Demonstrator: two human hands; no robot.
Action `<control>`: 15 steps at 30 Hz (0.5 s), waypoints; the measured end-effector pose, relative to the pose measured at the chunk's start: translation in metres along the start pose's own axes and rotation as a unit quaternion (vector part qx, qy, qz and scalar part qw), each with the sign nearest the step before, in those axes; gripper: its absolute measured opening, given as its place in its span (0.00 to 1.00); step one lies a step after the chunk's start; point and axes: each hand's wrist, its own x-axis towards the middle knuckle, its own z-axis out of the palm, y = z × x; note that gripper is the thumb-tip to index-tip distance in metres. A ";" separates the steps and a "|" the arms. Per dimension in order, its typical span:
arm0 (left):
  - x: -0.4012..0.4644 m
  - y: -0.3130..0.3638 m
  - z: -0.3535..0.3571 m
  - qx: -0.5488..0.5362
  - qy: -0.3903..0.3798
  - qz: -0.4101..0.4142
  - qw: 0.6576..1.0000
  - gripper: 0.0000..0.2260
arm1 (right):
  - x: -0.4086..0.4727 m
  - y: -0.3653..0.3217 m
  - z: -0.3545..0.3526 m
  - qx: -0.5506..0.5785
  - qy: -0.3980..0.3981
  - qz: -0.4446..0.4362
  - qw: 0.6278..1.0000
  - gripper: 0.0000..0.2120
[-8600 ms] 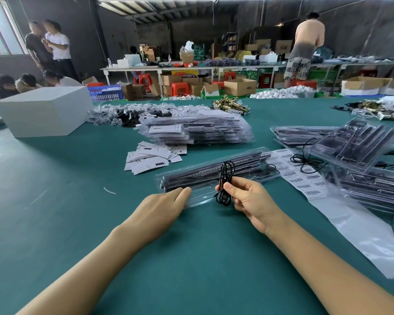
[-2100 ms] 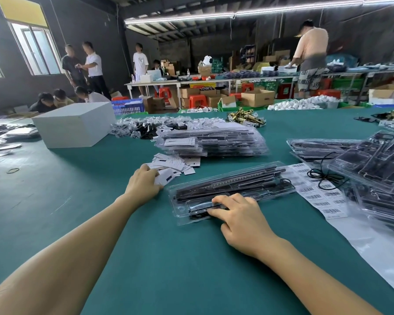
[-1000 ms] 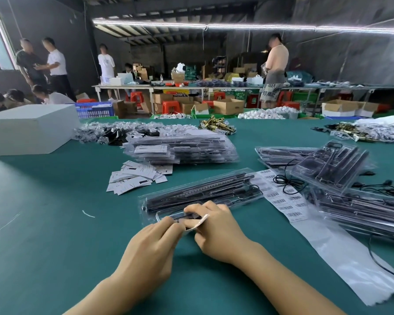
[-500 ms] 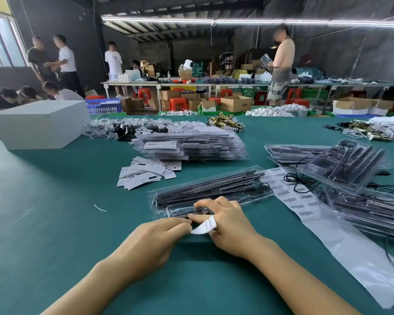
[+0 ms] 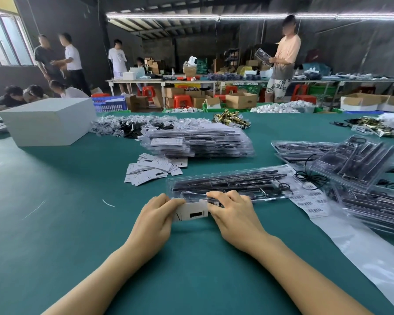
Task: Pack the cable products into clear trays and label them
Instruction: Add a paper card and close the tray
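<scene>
Here, left hand [image 5: 156, 215] and right hand [image 5: 233, 214] each pinching the white label [image 5: 191, 212] against the clear tray [image 5: 228, 184].

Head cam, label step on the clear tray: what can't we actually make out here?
- Label card: print too small and blurred to read.
- Left hand and right hand: fingertips hidden behind the card.
- Clear tray: near edge hidden by both hands; glare obscures whether it is closed.
- Barcode sheet: codes too small.
</scene>
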 end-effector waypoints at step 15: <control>0.001 -0.006 0.015 -0.077 0.064 -0.245 0.964 0.11 | 0.000 -0.004 -0.002 0.009 -0.016 0.004 1.000 0.17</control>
